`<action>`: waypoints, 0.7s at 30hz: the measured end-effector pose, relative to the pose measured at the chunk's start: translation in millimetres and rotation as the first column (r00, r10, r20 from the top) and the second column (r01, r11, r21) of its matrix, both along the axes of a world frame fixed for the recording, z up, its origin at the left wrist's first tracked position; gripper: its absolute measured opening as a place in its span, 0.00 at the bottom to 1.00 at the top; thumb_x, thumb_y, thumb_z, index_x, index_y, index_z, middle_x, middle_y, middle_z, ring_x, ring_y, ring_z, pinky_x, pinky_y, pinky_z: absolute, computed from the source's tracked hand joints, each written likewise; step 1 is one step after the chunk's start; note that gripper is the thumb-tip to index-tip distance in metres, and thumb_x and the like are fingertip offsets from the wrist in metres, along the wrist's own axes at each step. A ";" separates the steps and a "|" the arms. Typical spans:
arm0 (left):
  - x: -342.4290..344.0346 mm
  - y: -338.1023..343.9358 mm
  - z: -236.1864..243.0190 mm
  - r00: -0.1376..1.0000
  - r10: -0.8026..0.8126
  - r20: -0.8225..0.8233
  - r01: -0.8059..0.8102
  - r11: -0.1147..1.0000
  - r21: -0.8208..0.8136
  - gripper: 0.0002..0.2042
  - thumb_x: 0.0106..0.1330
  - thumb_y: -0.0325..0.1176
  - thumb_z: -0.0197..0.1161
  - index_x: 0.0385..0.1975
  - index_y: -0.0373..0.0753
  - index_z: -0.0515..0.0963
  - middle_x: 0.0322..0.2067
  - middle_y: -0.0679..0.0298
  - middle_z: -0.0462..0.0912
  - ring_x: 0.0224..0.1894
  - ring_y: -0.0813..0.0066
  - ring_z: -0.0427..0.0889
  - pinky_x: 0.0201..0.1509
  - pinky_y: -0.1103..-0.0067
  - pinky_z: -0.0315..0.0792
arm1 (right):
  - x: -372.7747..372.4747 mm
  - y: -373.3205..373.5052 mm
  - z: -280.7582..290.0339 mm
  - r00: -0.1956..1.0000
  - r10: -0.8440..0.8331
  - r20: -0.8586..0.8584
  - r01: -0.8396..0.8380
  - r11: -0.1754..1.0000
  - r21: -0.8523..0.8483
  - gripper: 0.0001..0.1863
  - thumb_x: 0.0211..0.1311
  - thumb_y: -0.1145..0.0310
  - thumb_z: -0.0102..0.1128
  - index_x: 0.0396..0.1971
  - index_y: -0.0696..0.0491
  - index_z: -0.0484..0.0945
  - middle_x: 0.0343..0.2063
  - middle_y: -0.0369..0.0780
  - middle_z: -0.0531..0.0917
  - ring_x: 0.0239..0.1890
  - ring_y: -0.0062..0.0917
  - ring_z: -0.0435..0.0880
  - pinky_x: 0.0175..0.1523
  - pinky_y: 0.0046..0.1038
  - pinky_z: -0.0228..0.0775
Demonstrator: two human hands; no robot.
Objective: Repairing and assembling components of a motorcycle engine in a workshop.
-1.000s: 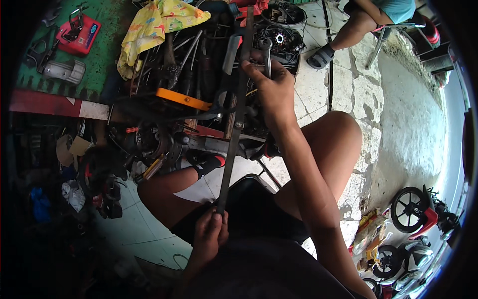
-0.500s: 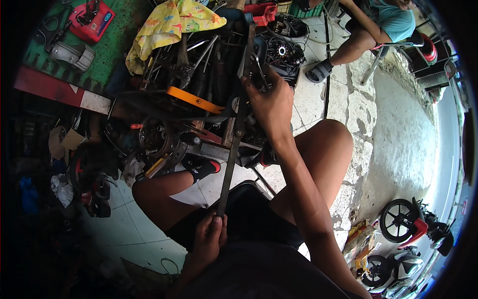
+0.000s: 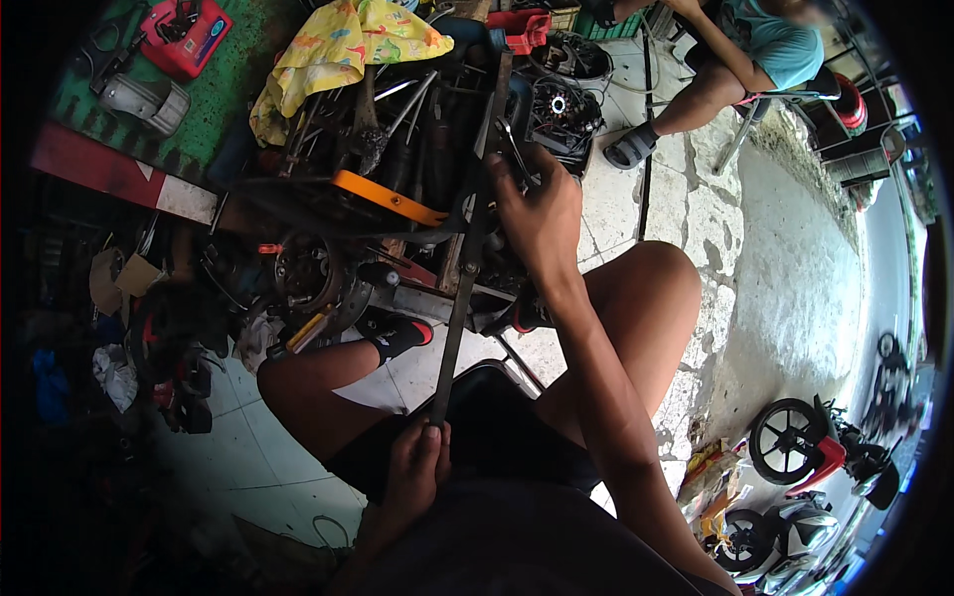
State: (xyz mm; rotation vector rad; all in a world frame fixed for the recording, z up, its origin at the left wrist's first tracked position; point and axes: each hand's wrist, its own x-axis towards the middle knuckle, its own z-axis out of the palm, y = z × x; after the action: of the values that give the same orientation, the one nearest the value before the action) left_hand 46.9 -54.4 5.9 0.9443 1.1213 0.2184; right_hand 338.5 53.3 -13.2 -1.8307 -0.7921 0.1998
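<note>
A long flat metal bar [image 3: 453, 348] slants up from my lap to the far side of the tool tray [image 3: 298, 191]. A bolt head or rivet shows partway along it. My left hand [image 3: 417, 465] is closed around the bar's near end, thumb on top. Farther up, my right hand [image 3: 542, 207] is closed on a silver wrench [image 3: 513, 149], whose head points away from me. The right thumb lies against the bar's edge; whether it presses on it I cannot tell. The tray holds several dark tools, an orange strip [image 3: 388, 199] and a yellow patterned cloth [image 3: 338, 55].
A green bench [image 3: 224, 84] with a red container [image 3: 185, 38] stands at the far left. Greasy parts [image 3: 563, 114] lie beyond my right hand. Another person [image 3: 740, 79] sits at the far right. Motorcycles [image 3: 790, 442] are parked at the right. Wheel parts [image 3: 303, 273] lie below the tray.
The view has shifted slightly. Both hands keep their hold, and the bar and wrench stay nearly in place. A motorcycle has come into sight on the road at the right.
</note>
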 end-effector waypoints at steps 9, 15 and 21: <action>-4.3 -0.2 -2.9 0.999 0.031 0.042 -0.029 0.998 -0.049 0.13 0.76 0.45 0.49 0.39 0.43 0.73 0.16 0.77 0.64 0.15 0.90 0.58 0.20 0.87 0.52 | 14.6 -65.6 41.4 0.900 0.333 -0.280 -0.385 0.910 -0.156 0.17 0.70 0.64 0.54 0.47 0.63 0.79 0.31 0.44 0.83 0.33 0.26 0.79 0.42 0.27 0.70; -5.1 4.4 2.0 0.992 0.070 0.103 -0.060 0.993 -0.098 0.13 0.77 0.42 0.48 0.38 0.40 0.73 0.17 0.77 0.63 0.16 0.91 0.58 0.20 0.88 0.52 | 1.2 -87.0 52.8 0.807 0.507 -0.301 -0.589 0.726 -0.355 0.16 0.70 0.64 0.55 0.42 0.64 0.81 0.20 0.37 0.77 0.27 0.16 0.71 0.33 0.22 0.65; -3.6 3.9 2.1 0.989 0.048 0.139 -0.035 0.995 -0.094 0.13 0.78 0.42 0.47 0.37 0.39 0.73 0.19 0.76 0.64 0.17 0.91 0.59 0.21 0.89 0.54 | 1.1 -85.5 47.7 0.799 0.472 -0.372 -0.595 0.710 -0.377 0.14 0.67 0.65 0.58 0.41 0.62 0.81 0.25 0.49 0.83 0.27 0.25 0.80 0.37 0.28 0.72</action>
State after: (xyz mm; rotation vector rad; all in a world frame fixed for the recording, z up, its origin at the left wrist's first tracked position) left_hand 43.3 -50.5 8.0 0.8122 1.0123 0.2624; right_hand 339.6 -32.3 34.5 -1.9168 -1.1594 1.0812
